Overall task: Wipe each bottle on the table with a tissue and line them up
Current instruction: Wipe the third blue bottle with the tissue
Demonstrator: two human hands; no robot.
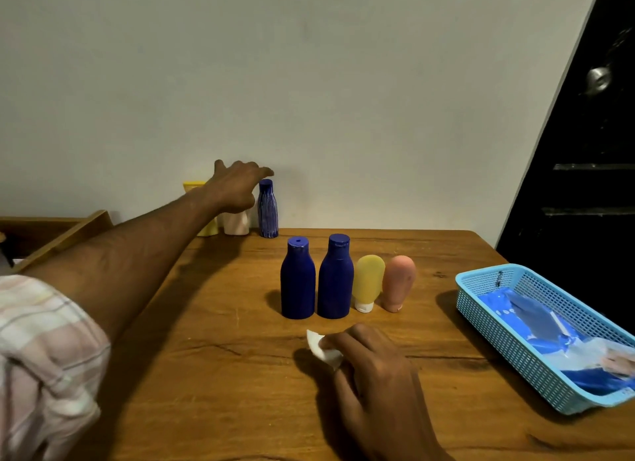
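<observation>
Left hand [237, 189] reaches to the back of the wooden table [206, 374], fingers spread and holding nothing, over the streaked blue plastic bottle [267, 209], pale pink bottle [236, 222] and yellow bottle [202, 209] by the wall (contact unclear). Right hand [374, 368] pinches a crumpled white tissue [321, 349] near the front. Lined up mid-table: two dark blue plastic bottles [297, 282], [335, 278], a yellow squeeze tube [368, 282], a pink squeeze tube [398, 282]. Light blue mesh basket [494, 319] sits right.

Lower left of the frame: the person is wearing a pale pink plaid sleeve [44, 350], rolled above the elbow; both forearms are showing bare.
</observation>
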